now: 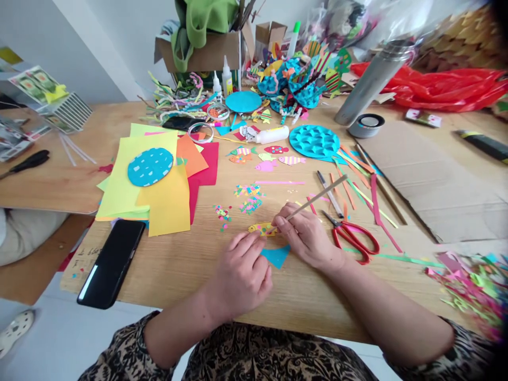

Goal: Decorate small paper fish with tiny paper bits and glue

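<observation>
A yellow paper fish point(262, 228) with coloured dots lies on the table in front of me. The curled fingers of my left hand point(244, 270) press at its lower edge, their tips partly hiding it. Pinched in my right hand point(304, 233) is a thin wooden stick point(317, 197), its lower end at the fish and its upper end slanting up to the right. Just below the fish lies a piece of blue paper point(277, 256). Small coloured paper dots point(251, 204) are scattered beyond my hands, with several finished-looking paper fish point(265, 165) farther back.
Red-handled scissors point(353, 238) and a pen point(330, 194) lie right of my right hand. A black phone point(112, 264) and coloured paper sheets point(169, 203) are at left. Farther back stand a metal flask point(375, 82) and a blue scaled disc point(314, 141); cardboard point(444, 174) lies right.
</observation>
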Available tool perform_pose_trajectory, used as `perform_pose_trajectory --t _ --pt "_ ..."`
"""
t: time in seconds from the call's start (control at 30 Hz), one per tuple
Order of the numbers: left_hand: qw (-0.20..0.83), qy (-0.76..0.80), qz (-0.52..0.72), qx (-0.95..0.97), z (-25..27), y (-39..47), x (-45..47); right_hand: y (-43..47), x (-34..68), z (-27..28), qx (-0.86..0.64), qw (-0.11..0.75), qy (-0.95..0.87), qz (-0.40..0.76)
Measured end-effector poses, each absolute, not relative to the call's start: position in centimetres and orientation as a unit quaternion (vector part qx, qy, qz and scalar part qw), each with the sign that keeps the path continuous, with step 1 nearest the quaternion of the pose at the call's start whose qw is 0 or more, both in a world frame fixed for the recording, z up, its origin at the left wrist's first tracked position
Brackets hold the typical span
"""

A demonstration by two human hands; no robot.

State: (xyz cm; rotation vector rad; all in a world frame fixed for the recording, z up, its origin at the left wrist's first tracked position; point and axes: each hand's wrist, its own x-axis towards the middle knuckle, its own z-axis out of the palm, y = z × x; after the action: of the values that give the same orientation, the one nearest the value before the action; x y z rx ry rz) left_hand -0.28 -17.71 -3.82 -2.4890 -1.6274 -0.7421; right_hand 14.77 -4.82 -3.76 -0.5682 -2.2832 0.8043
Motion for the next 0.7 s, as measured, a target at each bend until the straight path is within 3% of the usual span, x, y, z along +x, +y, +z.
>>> perform_pose_trajectory --t 0.7 --pt "-0.020 -0.534 -0.202 -0.821 -4.62 -18.23 -0.52 -4.90 14.50 -3.91 -0.193 0.324 -0.879 0.291"
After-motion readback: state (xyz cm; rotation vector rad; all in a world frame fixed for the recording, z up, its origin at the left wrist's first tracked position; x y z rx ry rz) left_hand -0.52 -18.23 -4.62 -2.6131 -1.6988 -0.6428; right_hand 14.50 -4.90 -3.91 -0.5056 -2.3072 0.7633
